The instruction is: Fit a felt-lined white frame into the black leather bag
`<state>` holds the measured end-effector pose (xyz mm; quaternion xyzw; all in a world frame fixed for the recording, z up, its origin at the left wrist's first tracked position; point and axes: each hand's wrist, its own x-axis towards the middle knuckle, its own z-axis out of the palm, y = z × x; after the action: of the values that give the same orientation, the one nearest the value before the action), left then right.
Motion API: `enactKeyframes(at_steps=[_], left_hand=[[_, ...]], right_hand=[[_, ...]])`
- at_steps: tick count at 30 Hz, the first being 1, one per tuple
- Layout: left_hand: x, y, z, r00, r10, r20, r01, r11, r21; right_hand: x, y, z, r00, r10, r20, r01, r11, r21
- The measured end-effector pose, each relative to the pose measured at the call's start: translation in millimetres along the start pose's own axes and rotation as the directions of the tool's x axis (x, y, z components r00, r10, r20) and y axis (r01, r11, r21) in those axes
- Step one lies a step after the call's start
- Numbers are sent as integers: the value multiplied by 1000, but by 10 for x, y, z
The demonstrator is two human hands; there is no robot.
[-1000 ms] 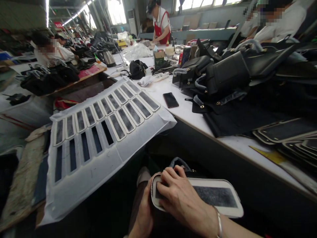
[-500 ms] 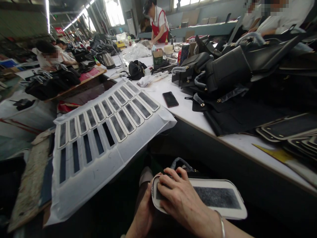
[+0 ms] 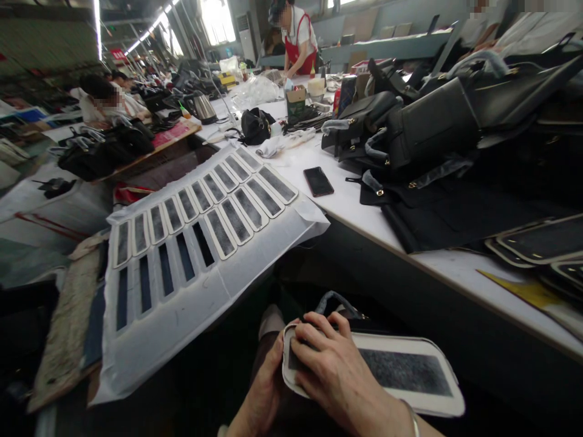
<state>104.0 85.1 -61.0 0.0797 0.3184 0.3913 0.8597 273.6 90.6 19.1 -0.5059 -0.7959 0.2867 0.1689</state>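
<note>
A long white-edged panel with a dark centre strip [image 3: 405, 370] lies over my lap, on a black bag whose plastic-wrapped handle [image 3: 339, 298] shows behind it. My left hand [image 3: 262, 391] grips the panel's rounded left end, thumb along the edge, fingers partly hidden beneath. Across the same end lies my right hand [image 3: 332, 364], its bent fingers pressing on the panel's top face. Similar panels [image 3: 221, 233] are laid in two rows on a white sheet [image 3: 195, 303] to the left, several dark strips without white edging at its lower left.
A white table [image 3: 346, 209] runs along the right, bearing a phone [image 3: 318, 181], black bags [image 3: 432, 121] and stacked panels [image 3: 542, 240]. A person in a red apron [image 3: 301, 45] stands beyond; another person [image 3: 102, 100] sits at the left.
The view has shifted slightly, so the table and sheet appear a little further right. Both hands keep nearly the same hold on the panel, whose right end sits slightly lower in view.
</note>
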Motion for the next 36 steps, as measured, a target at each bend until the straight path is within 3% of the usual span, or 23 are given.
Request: enactKeyframes(at_steps=[5,11,18,23,28,32,36], left_hand=[[-36,20,-9,997,58,-50,-49,984,169],[-68,69,-61,989,129,-77,-85,904,420],[-66,-64,-199,981,166,-98,-123,932,342],[-67,-73,-274,983,147,-114,-88,908,410],[-106,51,-152,978,190,-90,-103,807,582],[-102,198,-5,987,153,-46,-74,690,720],[-62,270,24,989,141,-54,-38,580,814]], right_hand=[[-12,31,25,1000,14,4,-14,1000,7],[-36,47,51,1000,23,-16,-23,1000,15],[-41,38,51,999,43,-1,-42,999,31],[-26,51,38,999,43,8,-43,999,32],[-28,60,44,999,34,-22,-34,999,36],[-23,84,69,998,35,-44,-33,999,42],[0,98,90,998,56,-19,-55,997,61]])
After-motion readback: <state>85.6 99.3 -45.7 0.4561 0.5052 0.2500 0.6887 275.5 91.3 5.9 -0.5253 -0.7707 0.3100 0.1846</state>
